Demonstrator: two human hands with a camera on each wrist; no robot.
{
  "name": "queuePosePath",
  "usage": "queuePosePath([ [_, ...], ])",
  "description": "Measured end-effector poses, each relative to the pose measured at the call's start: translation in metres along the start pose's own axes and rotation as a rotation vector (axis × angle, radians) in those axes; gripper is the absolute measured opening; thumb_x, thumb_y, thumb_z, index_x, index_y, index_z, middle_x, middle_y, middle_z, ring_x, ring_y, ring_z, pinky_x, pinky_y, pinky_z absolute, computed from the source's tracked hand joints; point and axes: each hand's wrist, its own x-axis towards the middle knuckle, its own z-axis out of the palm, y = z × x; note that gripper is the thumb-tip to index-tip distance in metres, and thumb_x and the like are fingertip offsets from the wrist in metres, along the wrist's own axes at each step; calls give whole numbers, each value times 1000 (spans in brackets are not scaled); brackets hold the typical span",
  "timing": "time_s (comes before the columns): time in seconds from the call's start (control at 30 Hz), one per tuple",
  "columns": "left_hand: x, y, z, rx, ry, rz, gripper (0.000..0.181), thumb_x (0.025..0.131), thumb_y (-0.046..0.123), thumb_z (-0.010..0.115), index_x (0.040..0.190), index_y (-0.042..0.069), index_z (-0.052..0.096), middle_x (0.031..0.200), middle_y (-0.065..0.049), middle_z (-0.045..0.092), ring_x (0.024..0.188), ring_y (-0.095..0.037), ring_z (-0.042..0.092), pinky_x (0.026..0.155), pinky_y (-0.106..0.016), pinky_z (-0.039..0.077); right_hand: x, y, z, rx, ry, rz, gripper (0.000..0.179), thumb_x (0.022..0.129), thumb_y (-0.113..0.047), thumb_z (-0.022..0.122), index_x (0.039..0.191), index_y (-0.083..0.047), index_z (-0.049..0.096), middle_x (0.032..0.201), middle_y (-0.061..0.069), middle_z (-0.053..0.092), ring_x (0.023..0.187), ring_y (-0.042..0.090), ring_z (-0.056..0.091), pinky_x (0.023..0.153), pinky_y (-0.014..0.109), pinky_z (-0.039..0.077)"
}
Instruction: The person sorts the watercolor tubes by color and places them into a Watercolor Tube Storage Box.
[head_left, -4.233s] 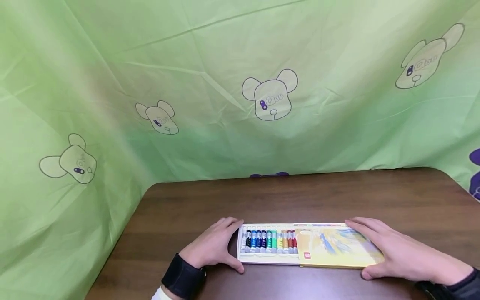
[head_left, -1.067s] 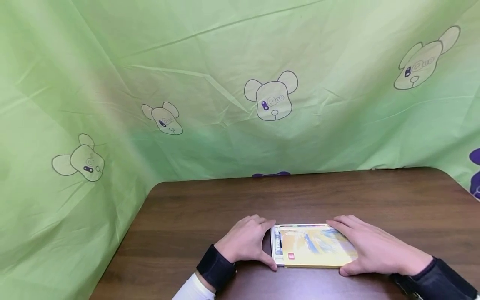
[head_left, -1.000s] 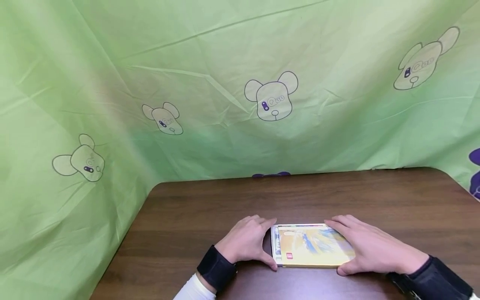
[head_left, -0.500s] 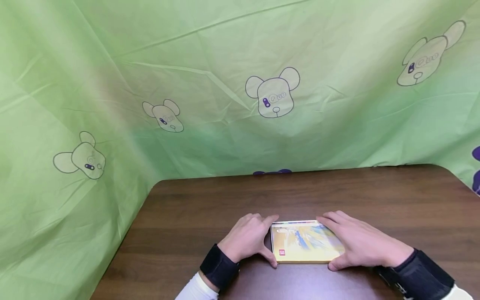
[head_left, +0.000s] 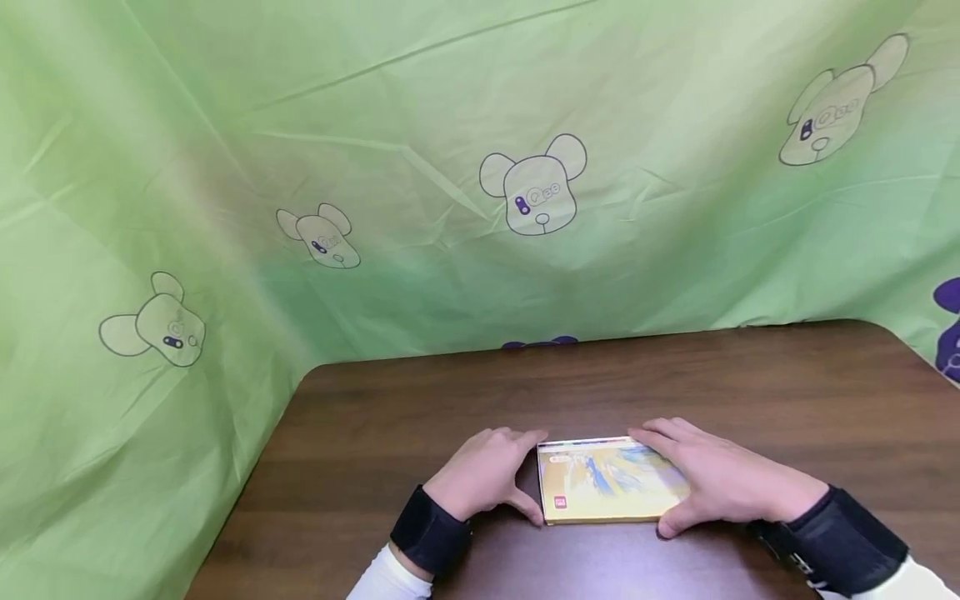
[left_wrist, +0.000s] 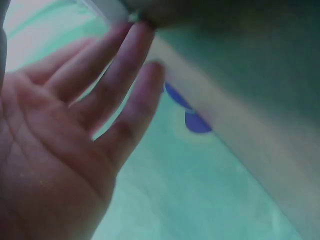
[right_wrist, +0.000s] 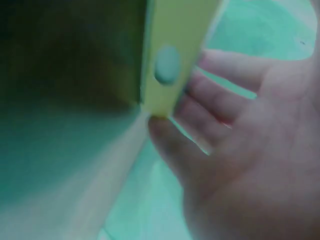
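Observation:
A yellow paint box with blue and grey brush strokes on its sleeve lies flat on the table in the head view; the sleeve covers the tubes. My left hand holds its left end, index fingertip at the far corner and thumb at the near one. Around the right part my right hand grips the box, thumb on the near edge, fingers along the far edge. The right wrist view shows the yellow end wall with an oval hole, beside my fingers. In the left wrist view my fingertips meet a pale box corner.
The brown wooden table has rounded far corners. A green curtain with bear-head outlines hangs behind it and along its left side. Black bands circle both wrists, with white sleeves above them.
The white tray of paint tubes, earlier pulled out to the left, has slid fully into the yellow sleeve. My hands have come closer together; over the last half second they hardly move.

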Motion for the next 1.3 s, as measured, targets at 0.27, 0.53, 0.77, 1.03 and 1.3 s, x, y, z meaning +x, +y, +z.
queuePosePath([
  [0.27, 0, -5, -1, -14, 16, 60, 53, 86, 50, 83, 132, 23, 74, 124, 8, 77, 111, -5, 73, 93, -25, 57, -8, 8, -8, 4, -28, 29, 106, 62, -60, 93, 146, -7, 59, 144, 11, 56, 127, 31, 59, 96, 41, 55],
  [0.53, 2, -1, 1, 110, 63, 92, 52, 86, 57, 77, 128, 26, 77, 117, 9, 79, 106, -7, 74, 92, -27, 58, -7, 3, -10, -22, -19, 20, 102, 65, -60, 92, 144, -3, 60, 144, 13, 57, 129, 30, 58, 100, 46, 54],
  [0.77, 4, 2, 1, 148, 84, 106, 50, 86, 55, 77, 126, 25, 77, 115, 8, 79, 106, -8, 73, 94, -27, 57, -8, 5, -9, -38, 6, 0, 104, 66, -61, 91, 144, 0, 59, 143, 14, 59, 129, 31, 58, 102, 50, 53],
  [1.03, 1, 5, -5, 69, -33, 24, 49, 85, 46, 86, 127, 24, 77, 120, 5, 76, 109, -10, 72, 93, -26, 57, -7, 4, -1, -12, 29, -13, 106, 66, -66, 89, 144, 0, 59, 142, 11, 58, 127, 28, 57, 100, 43, 53],
  [1.3, -12, 10, -20, -69, -168, -106, 93, 62, 61, 97, 137, 14, 67, 129, -1, 68, 114, -15, 65, 100, -29, 54, -1, -8, 4, -17, 49, -55, 105, 68, -70, 86, 143, -2, 60, 140, 6, 58, 126, 24, 56, 99, 43, 54],
])
